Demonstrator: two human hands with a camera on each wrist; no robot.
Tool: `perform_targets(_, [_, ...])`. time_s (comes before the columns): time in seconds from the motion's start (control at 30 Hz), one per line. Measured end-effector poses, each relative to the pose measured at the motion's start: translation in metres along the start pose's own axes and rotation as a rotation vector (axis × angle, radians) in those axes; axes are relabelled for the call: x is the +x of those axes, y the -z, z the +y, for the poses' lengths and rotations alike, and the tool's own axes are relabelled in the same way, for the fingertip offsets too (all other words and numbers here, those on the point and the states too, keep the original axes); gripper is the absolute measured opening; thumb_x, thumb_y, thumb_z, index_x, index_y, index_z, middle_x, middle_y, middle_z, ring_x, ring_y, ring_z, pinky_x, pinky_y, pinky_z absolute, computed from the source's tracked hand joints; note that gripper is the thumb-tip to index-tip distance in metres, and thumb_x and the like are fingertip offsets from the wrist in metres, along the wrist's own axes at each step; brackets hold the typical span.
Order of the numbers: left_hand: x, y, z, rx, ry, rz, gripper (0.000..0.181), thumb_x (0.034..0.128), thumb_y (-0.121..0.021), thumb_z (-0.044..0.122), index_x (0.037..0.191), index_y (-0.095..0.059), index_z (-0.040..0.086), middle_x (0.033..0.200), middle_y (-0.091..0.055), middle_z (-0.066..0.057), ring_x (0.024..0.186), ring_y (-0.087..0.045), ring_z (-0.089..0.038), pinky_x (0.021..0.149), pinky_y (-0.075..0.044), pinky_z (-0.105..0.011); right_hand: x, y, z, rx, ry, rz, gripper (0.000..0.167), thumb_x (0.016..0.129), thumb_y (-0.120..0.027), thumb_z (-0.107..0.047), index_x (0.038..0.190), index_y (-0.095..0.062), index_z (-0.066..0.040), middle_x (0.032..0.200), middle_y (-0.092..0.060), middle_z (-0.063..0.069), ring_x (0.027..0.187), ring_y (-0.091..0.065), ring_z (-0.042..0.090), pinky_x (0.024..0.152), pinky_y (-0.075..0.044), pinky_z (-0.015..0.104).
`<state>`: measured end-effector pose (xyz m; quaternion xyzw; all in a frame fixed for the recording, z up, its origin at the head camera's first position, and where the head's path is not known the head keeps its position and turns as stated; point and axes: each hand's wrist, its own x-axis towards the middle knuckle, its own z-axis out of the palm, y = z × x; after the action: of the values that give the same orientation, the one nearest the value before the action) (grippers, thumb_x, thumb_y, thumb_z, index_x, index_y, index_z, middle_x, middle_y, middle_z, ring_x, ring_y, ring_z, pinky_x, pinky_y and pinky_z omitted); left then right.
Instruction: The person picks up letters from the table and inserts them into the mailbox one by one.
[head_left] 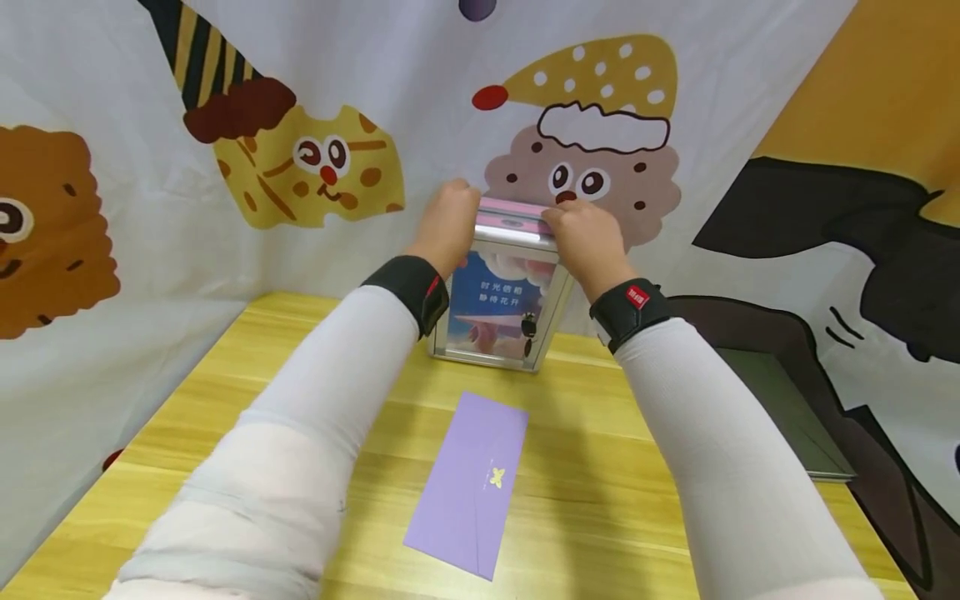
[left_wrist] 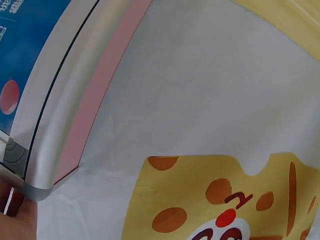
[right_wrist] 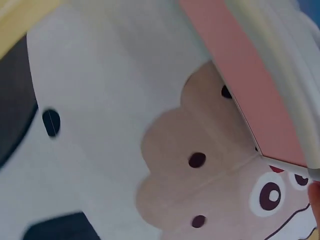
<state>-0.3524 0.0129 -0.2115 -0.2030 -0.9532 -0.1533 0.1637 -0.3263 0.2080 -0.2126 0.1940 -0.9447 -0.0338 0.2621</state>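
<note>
A slotted box with a silver frame, pink top and picture front with Chinese characters stands upright at the table's far side. My left hand grips its top left corner, fingers curled over the edge. At the top right corner, my right hand holds on the same way. Both wrist views show the pink side of the box, with only a sliver of each hand at the frame edge. A purple envelope with a gold butterfly mark lies flat on the table, nearer me than the box.
The wooden table carries a flat dark green item, perhaps envelopes, at its right edge. A cloth printed with cartoon figures hangs close behind the box.
</note>
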Motion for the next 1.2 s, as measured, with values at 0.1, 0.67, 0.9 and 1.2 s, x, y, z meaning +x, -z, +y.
perform_targets(0.1, [-0.021, -0.002, -0.001, -0.144, -0.047, 0.12, 0.025, 0.0817, -0.068, -0.008, 0.106, -0.063, -0.005, 0.108, -0.059, -0.016, 0.105, -0.052, -0.029, 0.093, -0.043, -0.034, -0.024, -0.004, 0.0, 0.098, -0.003, 0.164, 0.031, 0.086, -0.062, 0.01, 0.114, -0.069, 0.0, 0.107, -0.068, 0.018, 0.099, -0.062, 0.035, 0.082, -0.052, 0.047])
perform_targets(0.67, [-0.171, -0.094, 0.011, -0.266, 0.254, -0.282, 0.038, 0.0833, -0.077, 0.032, 0.069, -0.061, 0.001, 0.071, -0.054, -0.008, 0.071, -0.055, -0.023, 0.067, -0.048, -0.036, -0.22, -0.05, -0.031, 0.439, -0.336, -0.181, 0.07, 0.093, -0.065, -0.036, 0.147, -0.037, -0.002, 0.15, -0.029, 0.026, 0.132, -0.031, 0.049, 0.099, -0.034, 0.063])
perform_targets(0.9, [-0.19, -0.131, 0.033, -0.033, 0.302, -0.456, 0.067, 0.0611, -0.088, 0.049, 0.094, -0.067, -0.006, 0.095, -0.061, -0.018, 0.098, -0.056, -0.032, 0.087, -0.047, -0.039, -0.245, -0.062, -0.047, 0.527, -0.45, -0.36, 0.079, 0.093, -0.064, -0.042, 0.15, -0.029, -0.001, 0.152, -0.021, 0.029, 0.135, -0.025, 0.05, 0.103, -0.029, 0.063])
perform_targets(1.2, [-0.203, -0.141, 0.029, 0.155, 0.294, -0.476, 0.069, 0.0553, -0.093, 0.044, 0.098, -0.07, -0.006, 0.093, -0.064, -0.018, 0.091, -0.058, -0.03, 0.08, -0.048, -0.038, -0.253, -0.062, -0.06, 0.526, -0.474, -0.388, 0.072, 0.096, -0.059, -0.039, 0.15, -0.029, -0.001, 0.152, -0.022, 0.029, 0.134, -0.028, 0.051, 0.102, -0.03, 0.063])
